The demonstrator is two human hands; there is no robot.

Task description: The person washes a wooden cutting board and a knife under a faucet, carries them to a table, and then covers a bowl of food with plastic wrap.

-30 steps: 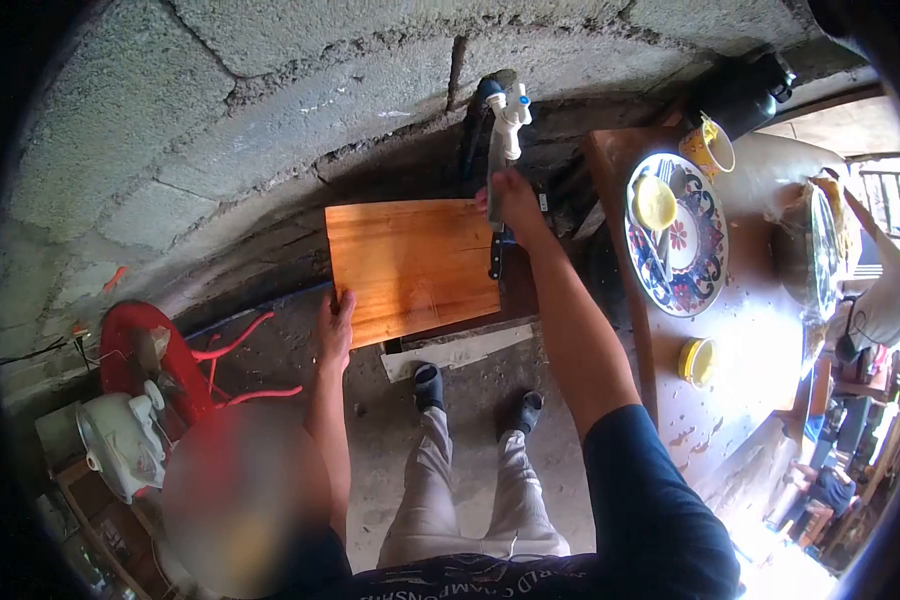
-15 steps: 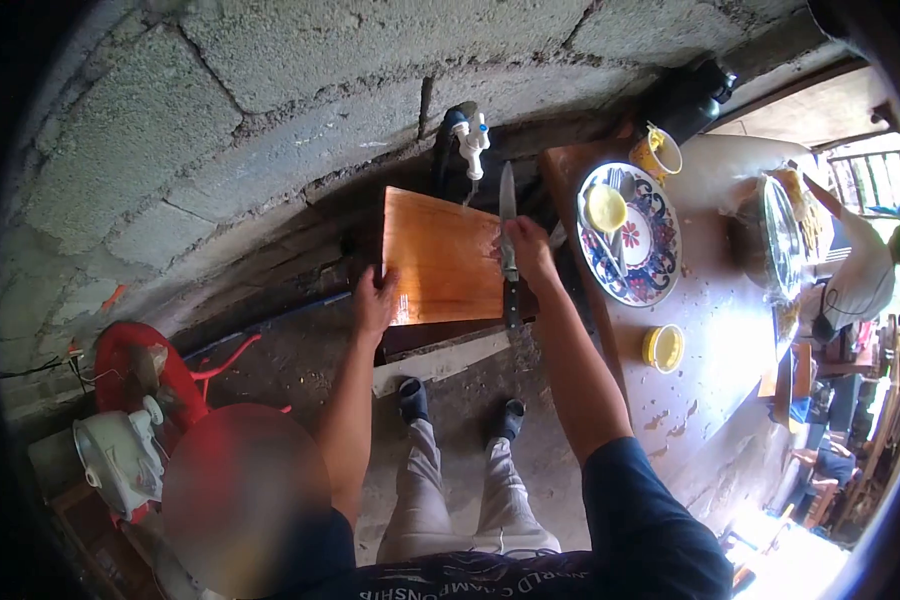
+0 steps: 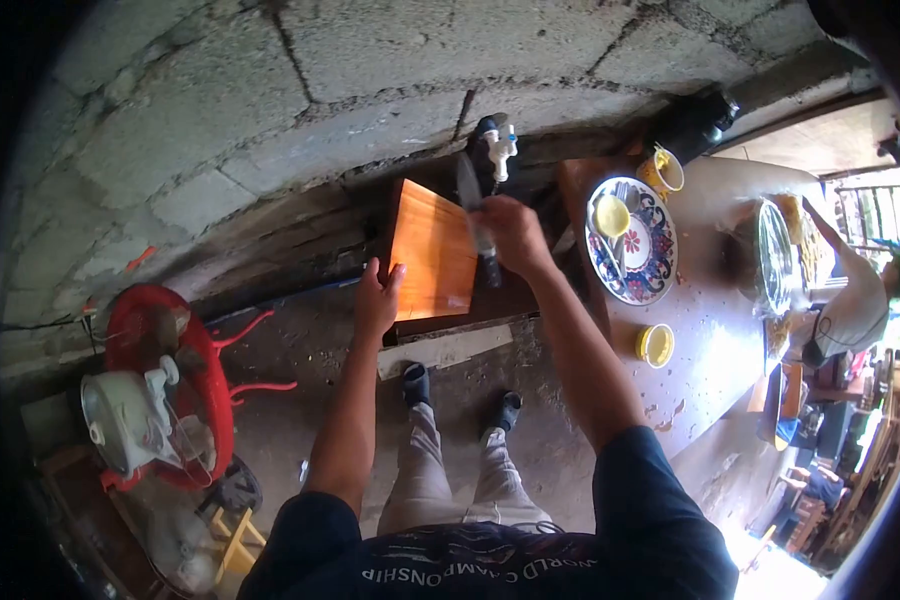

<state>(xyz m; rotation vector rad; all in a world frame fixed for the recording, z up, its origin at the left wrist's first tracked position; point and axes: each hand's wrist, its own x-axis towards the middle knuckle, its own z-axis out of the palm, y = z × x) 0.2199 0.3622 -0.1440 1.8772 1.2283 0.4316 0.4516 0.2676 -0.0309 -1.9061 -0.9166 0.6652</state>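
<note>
My left hand (image 3: 378, 302) grips the left edge of a wet, shiny wooden cutting board (image 3: 432, 255), thumb on its face. The board is tilted over a dark basin area. My right hand (image 3: 515, 235) is closed around a large kitchen knife (image 3: 467, 187) at the board's right edge. Its blade points up toward the wall, and the dark handle sticks out below the hand. My fingers hide the knife's middle part. A white faucet (image 3: 502, 155) on the wall is just beyond the knife.
At right, a table (image 3: 705, 375) bears a patterned plate (image 3: 631, 285) with a yellow bowl and cutlery, a yellow tub (image 3: 655, 346), a yellow cup (image 3: 660, 172) and a plastic-covered bowl (image 3: 773, 260). A person (image 3: 855, 300) reaches over its far side. A red fan (image 3: 210, 390) stands at left.
The cutting board has turned more edge-on and shifted slightly. My right hand has moved up and left over the knife, which now leans leftward at its tip. The head view has shifted.
</note>
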